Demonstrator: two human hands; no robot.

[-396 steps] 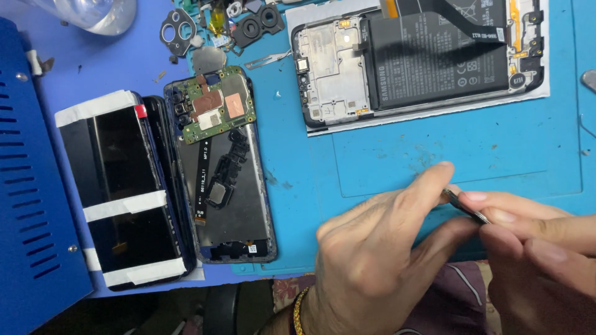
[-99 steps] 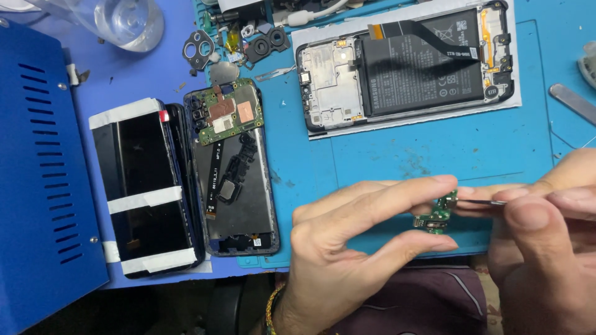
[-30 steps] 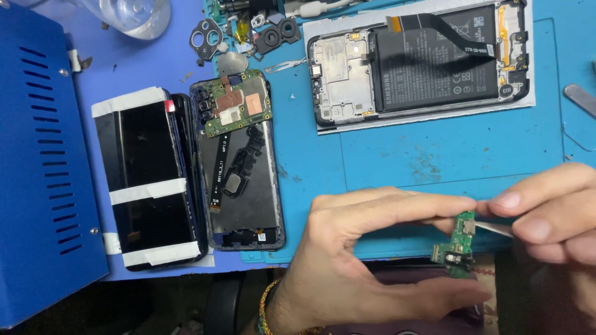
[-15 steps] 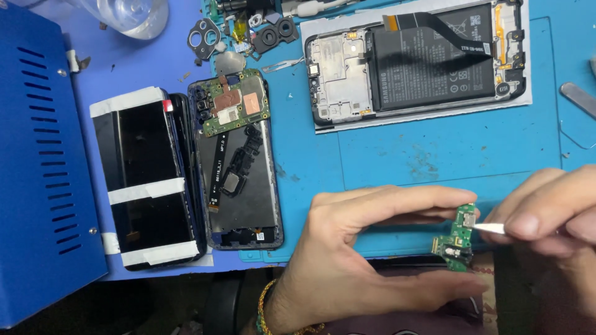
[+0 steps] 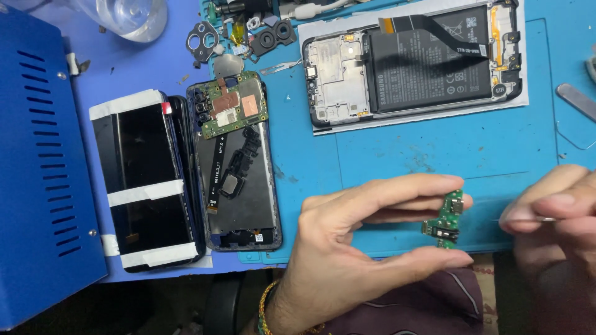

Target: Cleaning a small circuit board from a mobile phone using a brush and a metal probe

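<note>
My left hand (image 5: 354,248) pinches a small green circuit board (image 5: 444,219) between forefinger and thumb, holding it upright above the blue mat's near edge. My right hand (image 5: 555,214) is just to the right of the board, apart from it, fingers closed on a thin metal tool that barely shows between the fingertips (image 5: 546,219). An opened phone frame (image 5: 239,167) with a green mainboard lies to the left. A second opened phone (image 5: 413,62) with a black battery lies at the far side on white paper.
A blue metal box (image 5: 37,186) fills the left side. Beside it lies a black screen panel (image 5: 146,180) with white tape strips. Camera bezels and small parts (image 5: 248,37) sit at the top. A metal pry tool (image 5: 574,99) lies at the right edge.
My right hand has drawn its tool back to the right, away from the small board. My left hand still holds the board, slightly higher in view.
</note>
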